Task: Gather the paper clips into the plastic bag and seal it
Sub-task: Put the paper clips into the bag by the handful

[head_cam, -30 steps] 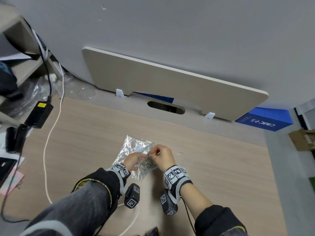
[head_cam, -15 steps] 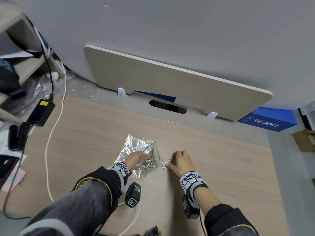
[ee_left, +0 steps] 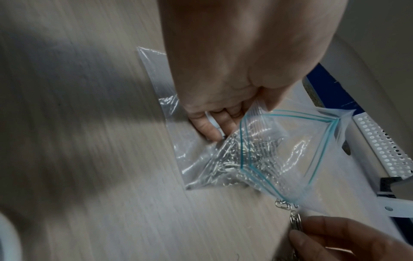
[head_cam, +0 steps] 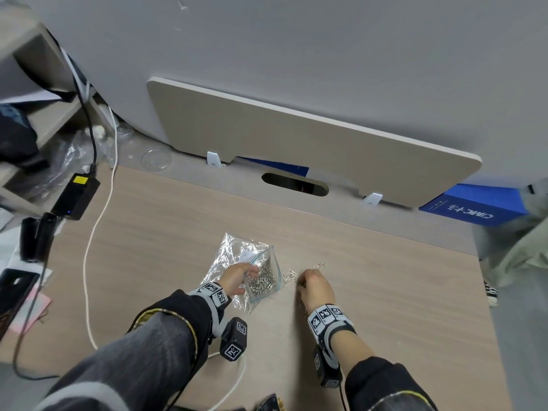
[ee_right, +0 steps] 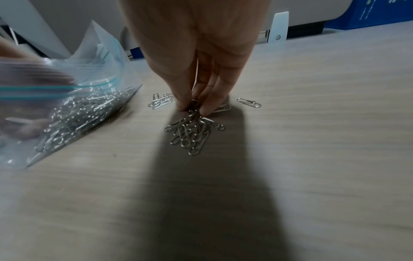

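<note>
A clear zip bag [head_cam: 264, 278] with a blue seal line lies on the wooden table, its mouth held open towards the right. It holds a heap of silver paper clips [ee_left: 236, 159]. My left hand [head_cam: 247, 274] grips the bag's upper lip [ee_left: 257, 113], thumb outside and fingers inside. Just right of the mouth, my right hand [head_cam: 299, 282] reaches down and pinches a bunch of loose paper clips [ee_right: 194, 132] on the table between its fingertips [ee_right: 182, 106]. More loose clips [ee_right: 161, 102] lie near the bag, and a single clip [ee_right: 249, 103] lies further right.
A crinkled clear wrapper [head_cam: 228, 252] lies under the bag. A black power adapter [head_cam: 75, 195] and a white cable [head_cam: 89, 262] sit at the left. A beige board [head_cam: 296, 137] leans on the wall, beside a blue box [head_cam: 471, 207]. A person's shoe [head_cam: 490, 292] is beyond the right edge.
My right hand has left the bag's mouth, moved right and come down on the loose clips. The left hand has kept hold of the open bag.
</note>
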Action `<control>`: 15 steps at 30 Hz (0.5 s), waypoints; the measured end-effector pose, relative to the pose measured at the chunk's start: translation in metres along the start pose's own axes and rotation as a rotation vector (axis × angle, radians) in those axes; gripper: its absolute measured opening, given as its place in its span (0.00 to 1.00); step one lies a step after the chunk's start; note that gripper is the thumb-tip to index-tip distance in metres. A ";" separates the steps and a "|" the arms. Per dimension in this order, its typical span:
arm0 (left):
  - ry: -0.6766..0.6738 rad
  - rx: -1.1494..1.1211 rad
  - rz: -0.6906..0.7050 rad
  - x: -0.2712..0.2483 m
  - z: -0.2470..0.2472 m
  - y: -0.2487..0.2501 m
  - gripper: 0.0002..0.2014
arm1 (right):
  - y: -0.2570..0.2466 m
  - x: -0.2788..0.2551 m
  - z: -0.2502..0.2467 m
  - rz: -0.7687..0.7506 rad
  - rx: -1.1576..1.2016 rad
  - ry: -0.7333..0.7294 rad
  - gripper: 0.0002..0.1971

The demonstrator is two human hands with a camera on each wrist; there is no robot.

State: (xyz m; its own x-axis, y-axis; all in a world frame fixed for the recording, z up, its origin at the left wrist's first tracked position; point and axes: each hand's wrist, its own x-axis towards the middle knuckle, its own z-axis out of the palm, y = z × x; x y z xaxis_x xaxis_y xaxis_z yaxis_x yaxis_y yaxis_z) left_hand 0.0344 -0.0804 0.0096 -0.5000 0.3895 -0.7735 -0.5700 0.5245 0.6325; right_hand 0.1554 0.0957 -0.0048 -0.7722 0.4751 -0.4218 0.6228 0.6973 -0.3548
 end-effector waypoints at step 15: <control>-0.006 -0.010 -0.001 0.005 -0.002 -0.003 0.16 | 0.010 0.003 -0.020 0.150 0.326 0.083 0.13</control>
State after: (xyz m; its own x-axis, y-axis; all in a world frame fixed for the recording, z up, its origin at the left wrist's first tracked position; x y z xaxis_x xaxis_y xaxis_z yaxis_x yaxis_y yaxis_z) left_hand 0.0329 -0.0814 0.0040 -0.4959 0.3934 -0.7742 -0.5768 0.5173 0.6323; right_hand 0.1568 0.1150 0.0064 -0.6686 0.6105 -0.4245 0.7267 0.4156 -0.5470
